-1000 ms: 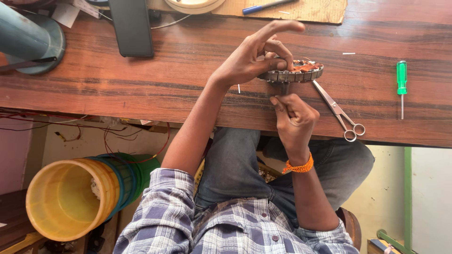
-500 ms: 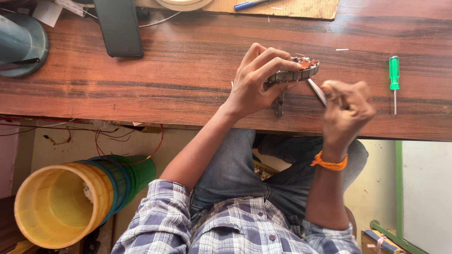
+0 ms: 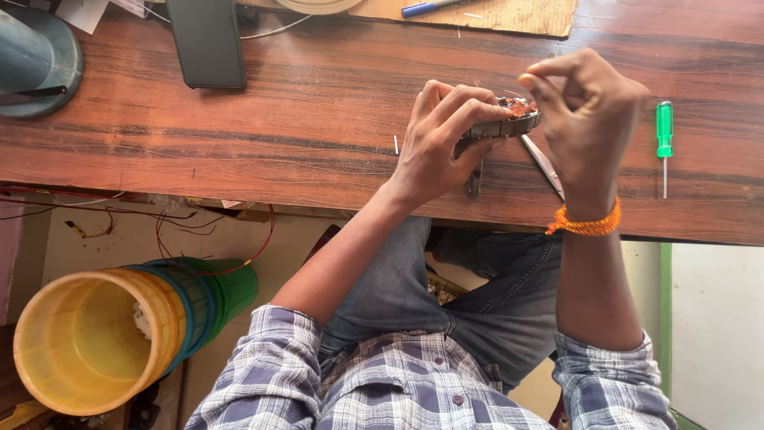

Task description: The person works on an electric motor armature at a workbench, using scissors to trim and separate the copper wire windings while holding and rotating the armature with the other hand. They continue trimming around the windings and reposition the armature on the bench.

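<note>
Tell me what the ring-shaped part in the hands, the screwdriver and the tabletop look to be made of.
Ring-shaped part: likely dull grey metal, with reddish windings that look like copper wire.
Screwdriver: glossy translucent green handle, probably plastic; thin bright shaft, apparently steel.
Tabletop: reddish-brown wood or wood-look laminate, with dark grain streaks and a slight sheen.

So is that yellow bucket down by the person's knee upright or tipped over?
Cannot tell for sure. The yellow bucket shows its open mouth to the camera, with green buckets stacked around it.

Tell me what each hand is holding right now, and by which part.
Left hand grips the round metal part by its rim. Right hand hovers over its copper-coloured top; whether it holds anything cannot be told.
</note>
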The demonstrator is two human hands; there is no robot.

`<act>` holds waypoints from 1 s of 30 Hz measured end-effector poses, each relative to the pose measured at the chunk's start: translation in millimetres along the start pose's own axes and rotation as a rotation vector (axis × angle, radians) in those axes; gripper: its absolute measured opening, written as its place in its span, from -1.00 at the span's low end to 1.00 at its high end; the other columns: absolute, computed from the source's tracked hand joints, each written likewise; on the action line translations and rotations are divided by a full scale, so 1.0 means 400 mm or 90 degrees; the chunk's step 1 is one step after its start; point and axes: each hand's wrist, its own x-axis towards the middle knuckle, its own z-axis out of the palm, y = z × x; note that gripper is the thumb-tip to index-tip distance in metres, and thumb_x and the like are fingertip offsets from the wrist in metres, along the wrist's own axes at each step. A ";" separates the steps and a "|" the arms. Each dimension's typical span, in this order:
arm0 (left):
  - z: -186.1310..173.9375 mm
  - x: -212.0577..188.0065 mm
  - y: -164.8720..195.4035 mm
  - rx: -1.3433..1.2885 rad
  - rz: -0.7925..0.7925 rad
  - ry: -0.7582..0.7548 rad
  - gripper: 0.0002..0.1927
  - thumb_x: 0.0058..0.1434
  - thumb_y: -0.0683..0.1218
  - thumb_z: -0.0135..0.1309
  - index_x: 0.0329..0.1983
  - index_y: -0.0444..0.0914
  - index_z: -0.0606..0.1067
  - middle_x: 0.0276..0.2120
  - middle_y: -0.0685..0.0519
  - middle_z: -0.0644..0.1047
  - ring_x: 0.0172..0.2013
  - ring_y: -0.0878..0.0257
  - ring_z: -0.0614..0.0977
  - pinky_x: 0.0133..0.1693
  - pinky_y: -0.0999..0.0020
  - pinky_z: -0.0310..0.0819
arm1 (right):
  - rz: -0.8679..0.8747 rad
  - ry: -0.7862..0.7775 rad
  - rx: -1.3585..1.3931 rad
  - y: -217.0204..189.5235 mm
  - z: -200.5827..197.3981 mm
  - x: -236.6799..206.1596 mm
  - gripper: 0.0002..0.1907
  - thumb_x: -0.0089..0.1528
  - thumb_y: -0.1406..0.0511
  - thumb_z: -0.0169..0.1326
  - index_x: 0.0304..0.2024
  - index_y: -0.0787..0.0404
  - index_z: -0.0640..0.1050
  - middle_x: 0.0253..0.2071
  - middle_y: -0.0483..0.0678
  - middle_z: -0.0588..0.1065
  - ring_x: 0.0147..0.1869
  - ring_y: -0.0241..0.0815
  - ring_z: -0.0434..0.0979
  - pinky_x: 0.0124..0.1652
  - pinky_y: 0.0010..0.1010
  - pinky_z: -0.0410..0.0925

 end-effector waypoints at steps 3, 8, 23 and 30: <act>-0.013 0.007 -0.012 -0.121 -0.064 -0.048 -0.57 0.28 0.07 0.36 0.14 -0.02 0.48 0.00 0.27 0.61 -0.10 0.29 0.50 0.04 0.36 0.49 | 0.024 -0.026 -0.002 0.006 0.025 0.020 -0.88 0.30 0.56 0.27 -0.16 0.32 0.63 -0.26 -0.01 0.62 -0.29 -0.43 0.60 -0.37 -0.65 0.38; -0.015 0.068 -0.085 -0.609 -0.262 -0.092 -0.01 0.34 0.06 0.34 0.61 -0.10 -0.07 0.20 -0.01 0.53 0.10 0.21 0.71 0.21 0.26 0.60 | 0.145 -0.066 0.003 -0.006 0.035 0.023 -0.91 0.36 0.47 0.34 -0.14 0.28 0.66 -0.40 -0.06 0.59 -0.39 -0.40 0.51 -0.36 -0.52 0.29; -0.067 0.093 -0.164 -0.436 -0.042 -0.258 -0.01 0.34 -0.24 0.38 0.58 -0.07 -0.05 0.51 0.09 0.23 -0.05 0.38 0.75 -0.17 0.49 0.61 | 0.193 0.012 0.061 -0.150 0.045 -0.127 -0.90 0.29 0.48 0.33 -0.25 0.30 0.62 -0.40 -0.21 0.38 -0.40 -0.46 0.19 -0.39 -0.51 0.07; -0.085 0.104 -0.096 -0.196 -0.017 -0.273 -0.33 0.18 -0.07 0.47 0.33 -0.06 0.45 -0.16 0.21 0.59 -0.13 0.24 0.57 -0.10 0.19 0.49 | 0.366 0.076 0.171 -0.113 0.123 -0.232 -0.89 0.30 0.48 0.28 -0.30 0.30 0.58 -0.54 -0.28 0.20 -0.45 -0.53 0.01 -0.44 -0.56 -0.08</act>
